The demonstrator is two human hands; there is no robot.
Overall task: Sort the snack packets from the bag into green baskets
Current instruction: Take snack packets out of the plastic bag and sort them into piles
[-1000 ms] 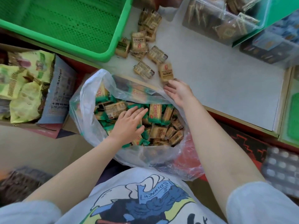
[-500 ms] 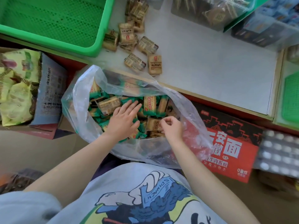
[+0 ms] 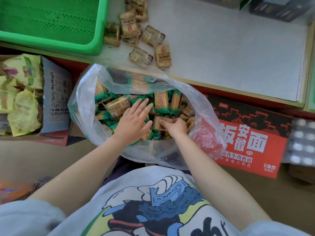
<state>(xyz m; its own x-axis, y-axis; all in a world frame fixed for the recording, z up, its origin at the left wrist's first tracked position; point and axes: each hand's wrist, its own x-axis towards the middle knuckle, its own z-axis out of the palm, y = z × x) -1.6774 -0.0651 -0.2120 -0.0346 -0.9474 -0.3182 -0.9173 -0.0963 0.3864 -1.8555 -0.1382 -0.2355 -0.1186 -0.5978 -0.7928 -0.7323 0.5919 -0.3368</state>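
Both hands are inside the clear plastic bag [image 3: 81, 106]. The left hand [image 3: 134, 120] lies flat with fingers spread wide on the heap of snack packets [image 3: 161, 102], gripping nothing. The right hand [image 3: 173, 126], just beside it, curls its fingers and thumb round a brown packet [image 3: 157, 122] near the bag's middle.

Beyond the bag, on the white bench [image 3: 230, 53], a loose pile of brown packets [image 3: 148, 46] lies beside the green basket [image 3: 51, 24], which reaches past the frame's top and left edges.

To do this pick well, I judge the left hand should press the green-ended packets down, so that the right hand lifts only the brown one and nothing snags on the bag's loose rim.

How many packets the right hand holds is unclear, since its fingers cover them. The bag's depth is hidden under the heap, and the print on the packets is too small to read. What the basket holds cannot be told beyond its bare mesh.
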